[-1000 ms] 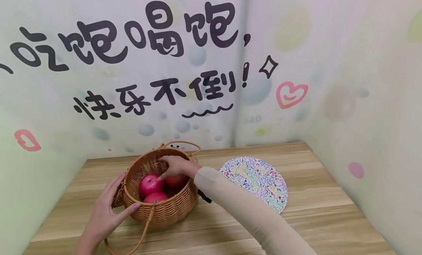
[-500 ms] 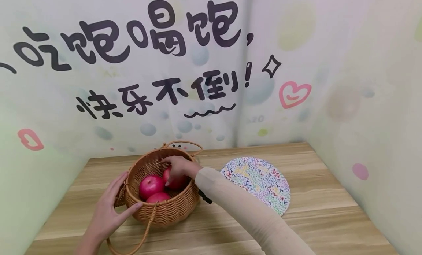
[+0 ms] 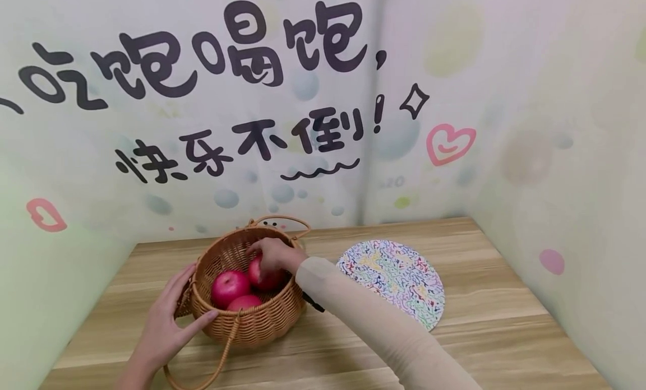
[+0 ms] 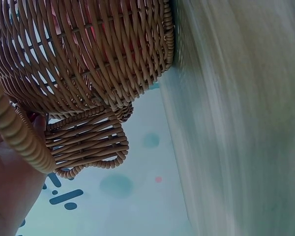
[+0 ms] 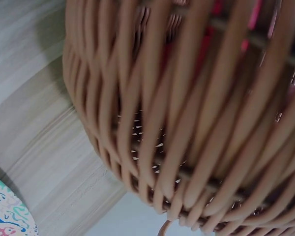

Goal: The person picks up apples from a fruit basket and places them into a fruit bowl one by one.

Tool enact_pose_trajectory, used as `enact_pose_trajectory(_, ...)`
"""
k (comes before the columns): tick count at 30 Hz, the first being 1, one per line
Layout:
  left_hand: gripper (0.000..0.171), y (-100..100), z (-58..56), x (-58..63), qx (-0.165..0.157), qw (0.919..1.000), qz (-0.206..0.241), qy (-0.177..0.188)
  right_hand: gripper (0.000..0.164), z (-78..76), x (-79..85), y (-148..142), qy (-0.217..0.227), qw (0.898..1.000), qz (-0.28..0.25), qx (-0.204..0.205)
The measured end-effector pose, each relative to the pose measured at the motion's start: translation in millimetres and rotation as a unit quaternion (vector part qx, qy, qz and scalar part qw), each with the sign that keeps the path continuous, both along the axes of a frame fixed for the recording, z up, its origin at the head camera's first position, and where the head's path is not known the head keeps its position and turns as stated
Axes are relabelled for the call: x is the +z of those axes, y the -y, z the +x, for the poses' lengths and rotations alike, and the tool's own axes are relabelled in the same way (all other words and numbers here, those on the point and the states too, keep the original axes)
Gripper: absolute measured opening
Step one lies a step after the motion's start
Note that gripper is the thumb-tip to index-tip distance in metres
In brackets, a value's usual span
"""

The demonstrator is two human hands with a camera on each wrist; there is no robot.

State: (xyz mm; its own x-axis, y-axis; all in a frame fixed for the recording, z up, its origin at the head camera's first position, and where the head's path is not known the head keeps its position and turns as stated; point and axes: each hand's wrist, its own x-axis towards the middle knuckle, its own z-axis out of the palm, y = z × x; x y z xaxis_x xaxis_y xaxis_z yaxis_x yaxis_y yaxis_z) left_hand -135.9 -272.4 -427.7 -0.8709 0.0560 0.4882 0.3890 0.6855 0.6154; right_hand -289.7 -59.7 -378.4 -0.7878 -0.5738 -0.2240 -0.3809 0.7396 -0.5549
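Observation:
A round brown wicker basket [image 3: 257,325] stands on the wooden table and holds red apples. My left hand [image 3: 164,317] rests against its left side, thumb stretched along the near rim and fingers fairly straight. In the left wrist view, part of the left hand [image 4: 12,182] shows beside the wicker wall. My right hand [image 3: 275,255] reaches inside from the right and grips the far-right apple [image 3: 256,269], thumb on its near side; its other fingers are partly hidden. Another apple [image 3: 230,287] lies left of it, and a third apple [image 3: 244,303] sits by the near rim.
A round mat [image 3: 398,278] with a colourful squiggle pattern lies right of the basket. One basket handle [image 3: 222,356] hangs toward me, the other handle [image 3: 298,222] leans at the back. Printed walls enclose the wooden table [image 3: 484,300].
My right hand has shifted from above the apples down onto the far-right one, its thumb moving off the left apple's side. The left hand keeps its place on the basket.

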Motion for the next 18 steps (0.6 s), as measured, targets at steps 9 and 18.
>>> enact_pose_trajectory(9, 0.096, -1.0, 0.5, 0.3, 0.005, 0.9999, -0.002, 0.010, 0.054, 0.9, 0.3, 1.1, 0.010, 1.000, -0.006, -0.013)
enact_pose_trajectory(18, 0.096, -1.6, 0.6, -0.1, 0.007, 0.9999, 0.000, 0.015, 0.043, 0.4, -2.0, 0.9, 0.012, 1.000, 0.013, 0.004)
